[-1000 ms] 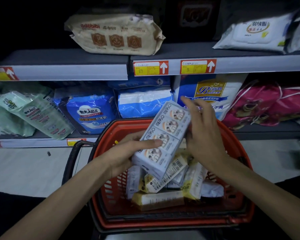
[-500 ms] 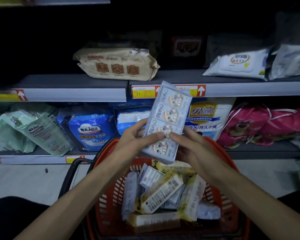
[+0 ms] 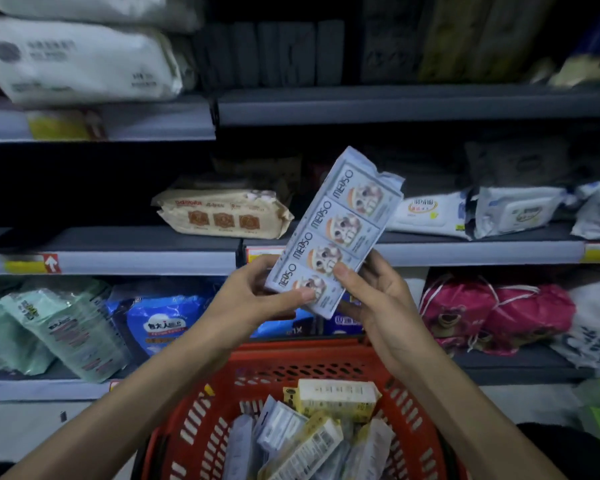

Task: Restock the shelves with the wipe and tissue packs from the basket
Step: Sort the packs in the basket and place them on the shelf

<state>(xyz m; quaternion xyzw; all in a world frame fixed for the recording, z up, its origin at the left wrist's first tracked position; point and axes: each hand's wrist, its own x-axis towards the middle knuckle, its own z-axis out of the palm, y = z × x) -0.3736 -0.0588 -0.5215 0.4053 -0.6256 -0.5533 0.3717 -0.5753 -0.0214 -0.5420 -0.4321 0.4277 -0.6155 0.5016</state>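
Note:
A long pale-blue tissue multipack (image 3: 343,220) printed with cartoon faces stands tilted in front of the middle shelf (image 3: 118,261). My left hand (image 3: 257,299) grips its lower left corner, thumb across the front. My right hand (image 3: 374,292) holds its lower right edge, thumb on the front. Below them the red basket (image 3: 194,431) holds several yellow and white tissue packs (image 3: 336,398).
On the middle shelf lie a beige wipe pack (image 3: 222,218) and white wipe packs (image 3: 430,213). The lower shelf carries green packs (image 3: 59,327), a blue bag (image 3: 160,323) and pink bags (image 3: 492,313). Big white packs (image 3: 77,60) fill the top shelf.
Both hands have lifted the blue multipack out of the basket to middle-shelf height. The view has tilted upward, bringing the top shelf into sight.

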